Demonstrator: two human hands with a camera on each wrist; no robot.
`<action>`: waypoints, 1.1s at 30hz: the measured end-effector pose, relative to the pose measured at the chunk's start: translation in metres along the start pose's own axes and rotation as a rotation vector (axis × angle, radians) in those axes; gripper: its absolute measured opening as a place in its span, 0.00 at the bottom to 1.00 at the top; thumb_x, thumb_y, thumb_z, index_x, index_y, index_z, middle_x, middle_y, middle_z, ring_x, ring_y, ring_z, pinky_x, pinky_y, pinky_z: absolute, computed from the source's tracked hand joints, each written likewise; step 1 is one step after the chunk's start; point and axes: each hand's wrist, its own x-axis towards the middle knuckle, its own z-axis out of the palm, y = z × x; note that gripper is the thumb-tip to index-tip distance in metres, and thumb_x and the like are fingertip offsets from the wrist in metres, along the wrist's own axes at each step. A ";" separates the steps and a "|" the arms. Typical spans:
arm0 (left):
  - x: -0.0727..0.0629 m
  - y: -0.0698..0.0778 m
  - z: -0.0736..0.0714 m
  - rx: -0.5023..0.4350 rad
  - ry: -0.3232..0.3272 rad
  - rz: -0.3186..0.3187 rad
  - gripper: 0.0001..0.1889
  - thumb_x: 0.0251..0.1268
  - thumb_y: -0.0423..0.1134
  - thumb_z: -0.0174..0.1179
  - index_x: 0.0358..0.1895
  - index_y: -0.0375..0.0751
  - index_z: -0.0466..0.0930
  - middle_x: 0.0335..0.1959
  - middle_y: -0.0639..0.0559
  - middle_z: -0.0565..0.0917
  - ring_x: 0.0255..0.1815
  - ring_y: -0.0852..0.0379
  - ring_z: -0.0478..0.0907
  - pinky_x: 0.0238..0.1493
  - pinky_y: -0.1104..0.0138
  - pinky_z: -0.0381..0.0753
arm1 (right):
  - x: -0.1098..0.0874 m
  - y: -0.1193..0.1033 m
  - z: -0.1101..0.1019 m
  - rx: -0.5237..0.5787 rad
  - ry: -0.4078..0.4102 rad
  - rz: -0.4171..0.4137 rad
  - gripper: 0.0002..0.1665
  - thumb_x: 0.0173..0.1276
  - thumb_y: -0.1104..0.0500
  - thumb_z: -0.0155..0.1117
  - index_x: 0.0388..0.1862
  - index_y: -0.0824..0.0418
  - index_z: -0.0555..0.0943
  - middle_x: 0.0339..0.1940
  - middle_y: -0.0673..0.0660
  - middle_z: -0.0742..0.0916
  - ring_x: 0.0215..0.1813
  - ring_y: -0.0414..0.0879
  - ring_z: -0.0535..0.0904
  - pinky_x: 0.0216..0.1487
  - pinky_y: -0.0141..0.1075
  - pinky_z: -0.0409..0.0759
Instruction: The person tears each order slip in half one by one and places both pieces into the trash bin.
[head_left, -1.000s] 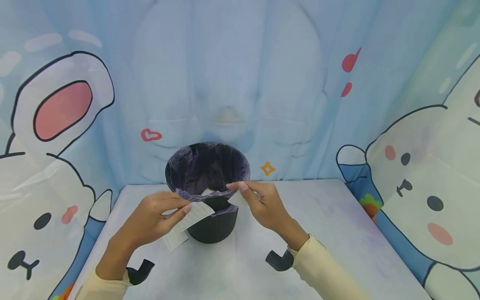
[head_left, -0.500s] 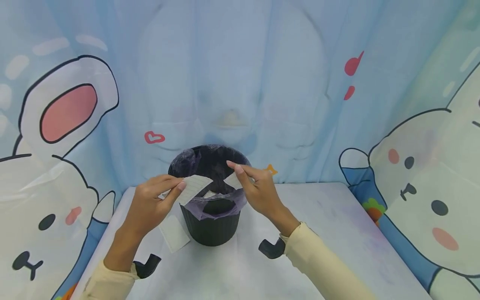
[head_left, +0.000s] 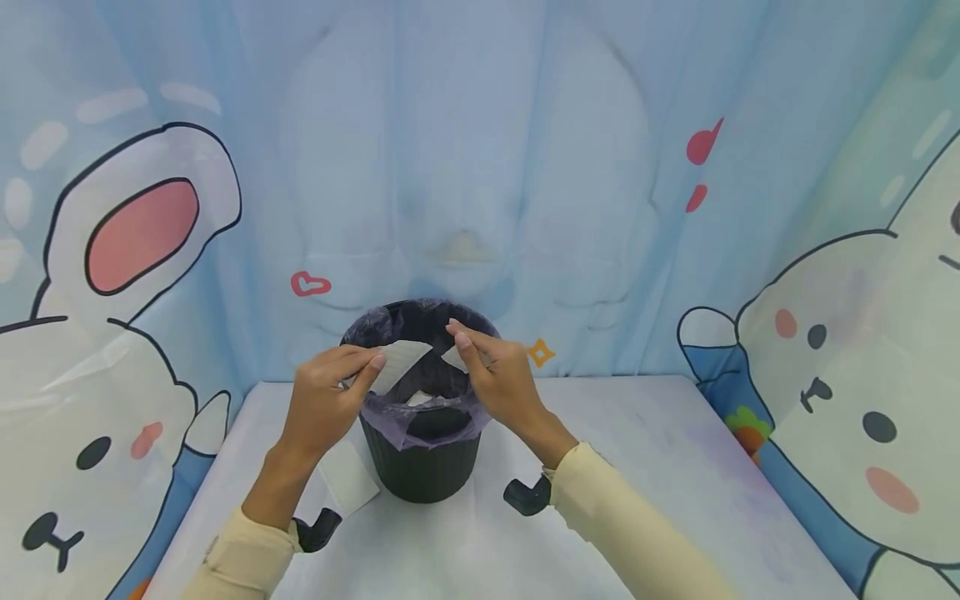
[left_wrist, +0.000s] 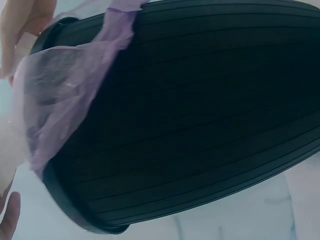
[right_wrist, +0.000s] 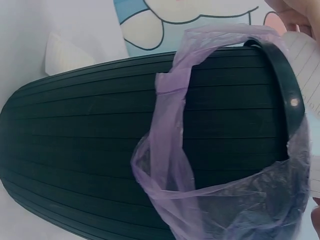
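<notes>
In the head view my left hand (head_left: 330, 392) pinches a piece of lined white paper (head_left: 400, 362) between thumb and fingers, over the bin's opening. My right hand (head_left: 504, 379) pinches a smaller white paper piece (head_left: 454, 358), mostly hidden by its fingers. A gap separates the two pieces. Beneath them stands a black ribbed trash bin (head_left: 422, 475), upright and lined with a thin purple plastic bag (head_left: 401, 425) folded over the rim. Inside lies some white paper (head_left: 420, 399). The right wrist view shows lined paper (right_wrist: 306, 65) beside the rim.
A flat white paper sheet (head_left: 349, 477) lies on the white tabletop (head_left: 600, 500), left of the bin. Behind the table hangs a light blue curtain (head_left: 465, 167) with cartoon rabbits. Black curved pieces (head_left: 527, 497) stick out at both wrists.
Both hands have risen from in front of the bin's rim to over its opening, each with its paper piece. The hands are slightly closer together. The head view has shifted a little.
</notes>
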 end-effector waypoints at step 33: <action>-0.012 -0.001 -0.006 0.083 -0.214 -0.134 0.15 0.61 0.36 0.71 0.51 0.36 0.87 0.45 0.44 0.90 0.46 0.45 0.87 0.51 0.48 0.85 | -0.009 0.005 -0.006 -0.074 -0.324 0.104 0.43 0.80 0.31 0.32 0.81 0.56 0.58 0.82 0.55 0.61 0.81 0.55 0.58 0.78 0.68 0.40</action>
